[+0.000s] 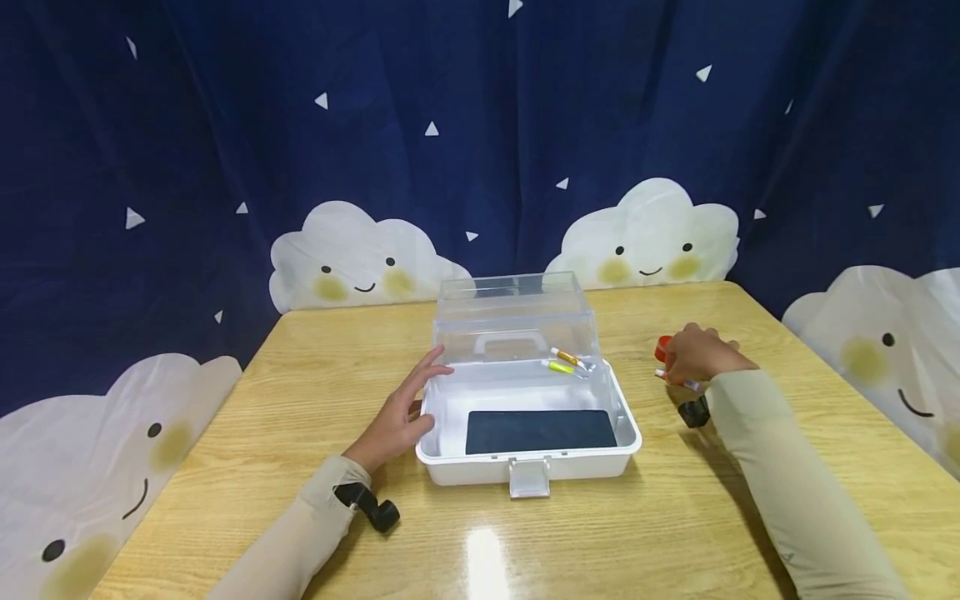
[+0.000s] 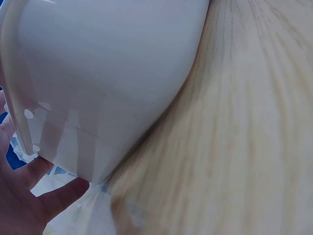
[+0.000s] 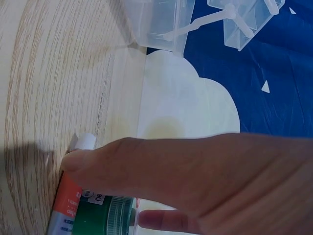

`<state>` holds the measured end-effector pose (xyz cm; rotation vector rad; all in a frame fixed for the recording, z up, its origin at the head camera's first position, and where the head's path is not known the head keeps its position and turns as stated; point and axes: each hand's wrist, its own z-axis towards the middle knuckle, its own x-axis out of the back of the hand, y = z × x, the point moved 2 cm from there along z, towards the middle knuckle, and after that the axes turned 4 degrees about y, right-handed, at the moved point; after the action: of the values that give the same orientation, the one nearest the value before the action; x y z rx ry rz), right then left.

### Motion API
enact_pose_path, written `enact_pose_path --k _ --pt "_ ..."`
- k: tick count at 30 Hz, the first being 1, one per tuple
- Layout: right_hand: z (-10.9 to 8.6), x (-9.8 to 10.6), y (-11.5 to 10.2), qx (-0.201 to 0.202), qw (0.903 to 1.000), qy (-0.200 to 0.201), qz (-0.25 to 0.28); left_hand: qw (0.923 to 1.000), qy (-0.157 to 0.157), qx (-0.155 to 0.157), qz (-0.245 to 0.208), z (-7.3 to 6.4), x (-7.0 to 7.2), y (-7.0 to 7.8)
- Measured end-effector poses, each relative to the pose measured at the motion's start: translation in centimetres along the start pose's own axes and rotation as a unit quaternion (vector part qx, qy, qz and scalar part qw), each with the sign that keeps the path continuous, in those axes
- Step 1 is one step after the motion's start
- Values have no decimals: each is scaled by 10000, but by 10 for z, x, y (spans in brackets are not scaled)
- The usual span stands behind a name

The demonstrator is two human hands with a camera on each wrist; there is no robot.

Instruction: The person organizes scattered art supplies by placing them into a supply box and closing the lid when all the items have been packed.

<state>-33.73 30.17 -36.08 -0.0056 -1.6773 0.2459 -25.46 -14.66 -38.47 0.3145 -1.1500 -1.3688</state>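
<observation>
A white box (image 1: 528,468) with a see-through lid (image 1: 513,304) tipped back stands on the table. At its left rim is my left hand (image 1: 401,421), fingers spread and held near the wall. Inside lie a dark flat rectangle (image 1: 540,431), an orange tube (image 1: 567,357) and a yellow tube (image 1: 560,367). To the box's right, my right hand (image 1: 697,354) reaches down over an orange-red tube (image 3: 68,198) with a white cap; the thumb overlaps it. Beside this tube is a green jar (image 3: 93,215). I cannot tell whether the right fingers grip the tube.
A red round item (image 1: 663,348) shows just left of my right hand. The wooden table (image 1: 337,358) extends around the box. Behind it hangs a dark blue curtain (image 1: 480,125) with white clouds and triangles. A white latch (image 1: 529,479) sticks out at the box's front.
</observation>
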Motion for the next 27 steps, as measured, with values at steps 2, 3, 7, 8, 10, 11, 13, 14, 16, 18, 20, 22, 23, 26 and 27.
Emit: enact_pose_path --k 2,3,7,8,10,11,13,14,16,18,20,22,23,26,27 --pt "0 0 -1 -10 10000 17 9 10000 2 -20 -4 0 0 0" --pt "0 0 -1 -21 10000 31 1 10000 2 -29 -4 0 0 0" --pt "1 -2 -1 -65 9999 69 -38 10000 -4 -38 -14 1 0 1" --pt "1 -2 -1 -64 9999 66 -68 10000 -4 -25 -3 1 0 1" --pt "2 -3 -1 -50 9999 67 -117 10000 -5 -16 3 1 0 1" --pt "3 -4 -2 -55 9999 67 -143 10000 -3 -9 16 1 0 1" --pt "4 -5 -1 -58 9998 73 -168 10000 7 10 27 1 0 1" --pt "4 -5 -1 -59 9998 76 -162 10000 2 28 24 1 0 1" --pt "5 -5 -1 -60 9998 88 -158 10000 6 29 14 1 0 1" --pt "4 -5 -1 -57 9998 117 -164 10000 14 16 11 1 0 1" --pt "3 -5 -1 -71 9997 159 -183 10000 7 0 0 1 0 0" --pt "3 -5 -1 -115 9996 178 -197 10000 0 -7 2 1 0 -1" --pt "3 -6 -1 -128 9996 175 -199 10000 -8 4 7 1 0 -1" --pt "2 -5 -1 -127 9997 142 -181 10000 -21 40 7 0 -1 -1" --pt "2 -5 -1 -111 9997 119 -170 10000 -18 41 16 0 -1 -1"
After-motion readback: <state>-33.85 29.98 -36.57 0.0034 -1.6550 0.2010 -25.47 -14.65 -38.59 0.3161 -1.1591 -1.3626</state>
